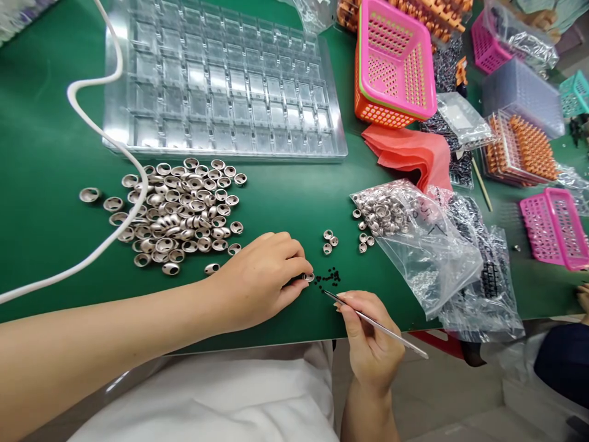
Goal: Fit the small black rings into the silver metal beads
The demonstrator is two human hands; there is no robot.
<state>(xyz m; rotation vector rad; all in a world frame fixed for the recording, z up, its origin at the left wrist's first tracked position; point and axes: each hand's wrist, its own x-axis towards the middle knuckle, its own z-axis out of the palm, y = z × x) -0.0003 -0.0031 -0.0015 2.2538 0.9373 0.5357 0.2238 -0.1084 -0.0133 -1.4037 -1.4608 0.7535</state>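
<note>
Our left forearm (115, 325) lies along the desk's (294, 215) near edge, the left hand (264, 279) pinching a silvery metal ring (308, 277) beside loose black bits (335, 276). Our right hand (375, 344) grips a slender pointed tool (391, 334), its dark tip just beside them — a hasty flick could scatter such tiny pieces over that edge, and uneven finger pressure could let the curved ring slip.

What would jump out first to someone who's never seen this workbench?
Probably the heap of silvery rings on the green table, below the clear tray. Next, the bright pink basket atop the stack at upper right. Closer in, the right hand points a thin tool at tiny black bits.
</note>
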